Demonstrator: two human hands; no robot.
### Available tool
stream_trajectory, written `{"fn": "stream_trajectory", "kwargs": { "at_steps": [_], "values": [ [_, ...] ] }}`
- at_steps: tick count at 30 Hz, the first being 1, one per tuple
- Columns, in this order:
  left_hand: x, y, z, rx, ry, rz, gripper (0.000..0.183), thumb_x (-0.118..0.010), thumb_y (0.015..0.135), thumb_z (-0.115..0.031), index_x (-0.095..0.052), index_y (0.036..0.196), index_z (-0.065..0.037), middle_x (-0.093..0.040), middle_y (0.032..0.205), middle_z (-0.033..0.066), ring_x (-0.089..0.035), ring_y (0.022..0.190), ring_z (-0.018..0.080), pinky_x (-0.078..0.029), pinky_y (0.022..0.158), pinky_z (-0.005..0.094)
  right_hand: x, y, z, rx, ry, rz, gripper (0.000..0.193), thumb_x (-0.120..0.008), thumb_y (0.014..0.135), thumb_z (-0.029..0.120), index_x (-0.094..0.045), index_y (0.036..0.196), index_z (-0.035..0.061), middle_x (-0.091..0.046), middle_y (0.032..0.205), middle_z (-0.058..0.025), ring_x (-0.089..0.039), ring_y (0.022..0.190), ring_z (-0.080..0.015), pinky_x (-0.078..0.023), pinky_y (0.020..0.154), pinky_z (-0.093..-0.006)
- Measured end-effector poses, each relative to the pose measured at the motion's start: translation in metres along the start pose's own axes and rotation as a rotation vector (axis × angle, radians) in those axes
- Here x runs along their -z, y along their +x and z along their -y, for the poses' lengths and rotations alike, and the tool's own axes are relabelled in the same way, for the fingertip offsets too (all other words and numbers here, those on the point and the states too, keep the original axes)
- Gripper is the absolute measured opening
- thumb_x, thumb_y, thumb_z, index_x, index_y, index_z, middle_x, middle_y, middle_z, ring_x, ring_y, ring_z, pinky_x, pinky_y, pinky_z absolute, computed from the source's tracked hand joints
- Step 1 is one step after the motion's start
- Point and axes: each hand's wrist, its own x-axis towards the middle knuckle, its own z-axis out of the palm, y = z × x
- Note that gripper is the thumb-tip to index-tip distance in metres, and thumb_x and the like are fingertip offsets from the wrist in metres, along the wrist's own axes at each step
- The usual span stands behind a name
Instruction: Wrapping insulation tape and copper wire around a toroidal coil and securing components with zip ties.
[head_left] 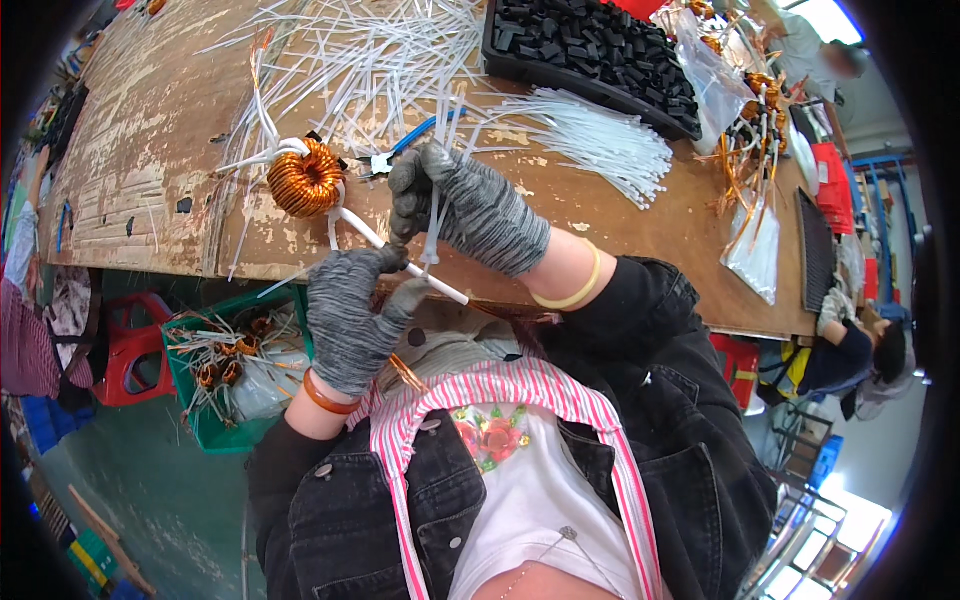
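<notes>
My left hand (352, 315), in a grey knit glove, is closed around a white sleeved lead (362, 228). That lead runs from a copper-wound ring coil (292, 192) lying on the wooden table (150, 140). A dark band sits on the lead between my hands. My right hand (475, 205), gloved alike, is closed on a few white cable ties (434, 228); their heads hang down beside the lead and their tails stick up past my fingers. Beyond my right fingers lie small blue-handled cutters (382, 161).
Loose cable ties (380, 45) cover the table's far part. A neat bundle of ties (600, 140) lies below a black tray (600, 90) of small black pieces. More coils (765, 90) are piled at right. A green crate (210, 435) with coils stands lower left.
</notes>
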Motion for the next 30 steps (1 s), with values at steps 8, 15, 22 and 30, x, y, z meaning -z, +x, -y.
{"fn": "stream_trajectory", "kwargs": {
  "at_steps": [8, 15, 22, 30],
  "values": [
    [-0.006, -0.004, -0.002, 0.058, 0.114, 0.088, 0.017, -0.069, 0.074, -0.018, -0.064, 0.084, -0.005, -0.057, 0.068, 0.0088, -0.054, 0.066, 0.0260, -0.040, 0.065, 0.0378, 0.005, -0.003, -0.006, 0.150, -0.002, 0.042, 0.046, -0.047, 0.091, 0.044, -0.054, 0.107, 0.0026, -0.061, 0.094, -0.0106, -0.061, 0.088, -0.0235, -0.048, 0.083, -0.0392],
    [-0.005, -0.001, -0.007, 0.044, 0.063, 0.063, 0.016, -0.068, 0.075, -0.014, -0.064, 0.085, -0.003, -0.058, 0.072, 0.0105, -0.054, 0.068, 0.0260, -0.042, 0.065, 0.0364, 0.001, -0.007, -0.004, 0.182, 0.086, -0.001, 0.047, -0.044, 0.091, 0.045, -0.054, 0.108, 0.0017, -0.062, 0.094, -0.0123, -0.061, 0.090, -0.0265, -0.048, 0.085, -0.0416],
    [0.007, -0.007, -0.008, 0.147, 0.027, 0.050, 0.010, -0.065, 0.079, -0.013, -0.062, 0.077, -0.004, -0.055, 0.069, 0.0094, -0.052, 0.066, 0.0259, -0.040, 0.066, 0.0369, 0.010, -0.006, 0.010, 0.230, 0.168, 0.047, 0.046, -0.046, 0.091, 0.043, -0.055, 0.108, 0.0014, -0.063, 0.095, -0.0139, -0.062, 0.090, -0.0283, -0.049, 0.086, -0.0441],
    [0.020, -0.026, 0.014, 0.255, 0.022, -0.181, 0.007, -0.056, 0.085, -0.010, -0.062, 0.083, -0.005, -0.057, 0.075, 0.0091, -0.051, 0.071, 0.0252, -0.039, 0.070, 0.0356, 0.038, -0.012, 0.033, 0.080, -0.041, -0.389, 0.045, -0.054, 0.088, 0.040, -0.053, 0.112, 0.0028, -0.056, 0.075, -0.0056, -0.055, 0.066, -0.0171, -0.053, 0.066, -0.0358]
  ]
}}
